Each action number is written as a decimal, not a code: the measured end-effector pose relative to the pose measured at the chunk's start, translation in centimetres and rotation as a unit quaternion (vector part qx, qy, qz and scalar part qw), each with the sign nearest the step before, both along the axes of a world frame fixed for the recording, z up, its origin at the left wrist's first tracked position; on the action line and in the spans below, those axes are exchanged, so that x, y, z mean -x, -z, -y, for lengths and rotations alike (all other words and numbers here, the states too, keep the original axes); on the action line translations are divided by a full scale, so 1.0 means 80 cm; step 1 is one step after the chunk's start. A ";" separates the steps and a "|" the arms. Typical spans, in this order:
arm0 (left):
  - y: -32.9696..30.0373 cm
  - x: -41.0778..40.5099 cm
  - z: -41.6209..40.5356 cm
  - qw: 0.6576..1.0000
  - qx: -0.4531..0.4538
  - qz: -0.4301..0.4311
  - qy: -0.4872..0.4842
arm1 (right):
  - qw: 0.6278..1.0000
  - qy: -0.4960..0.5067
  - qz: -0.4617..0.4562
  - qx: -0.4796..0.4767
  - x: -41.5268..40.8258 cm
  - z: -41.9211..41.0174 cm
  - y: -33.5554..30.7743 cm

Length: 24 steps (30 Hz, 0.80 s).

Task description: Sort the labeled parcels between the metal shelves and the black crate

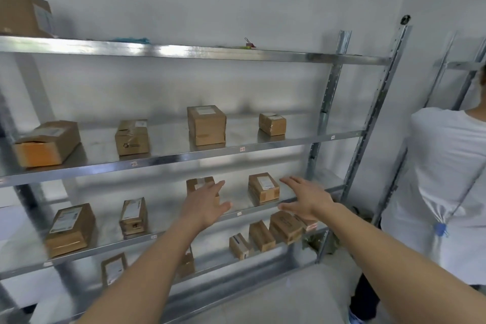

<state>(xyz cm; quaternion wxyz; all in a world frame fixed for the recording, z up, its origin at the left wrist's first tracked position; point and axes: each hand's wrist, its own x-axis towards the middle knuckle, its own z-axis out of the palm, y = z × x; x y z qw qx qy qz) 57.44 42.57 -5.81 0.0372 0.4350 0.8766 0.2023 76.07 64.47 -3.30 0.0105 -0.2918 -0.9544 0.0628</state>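
Both bare forearms reach forward, nothing held. Left hand [203, 204] spread, palm turned inward; right hand [306, 198] spread, palm down. Between the two hands, just beyond the fingertips: a labeled parcel [263, 188] on the metal shelves [184, 156], untouched. A second parcel [199, 183] sits partly hidden behind the left hand. Right of the right hand: a person in white [447, 179].
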 end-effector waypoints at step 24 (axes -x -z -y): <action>0.190 0.236 -0.313 0.989 0.040 0.119 -0.081 | 0.989 -0.065 0.120 0.062 0.284 -0.315 0.156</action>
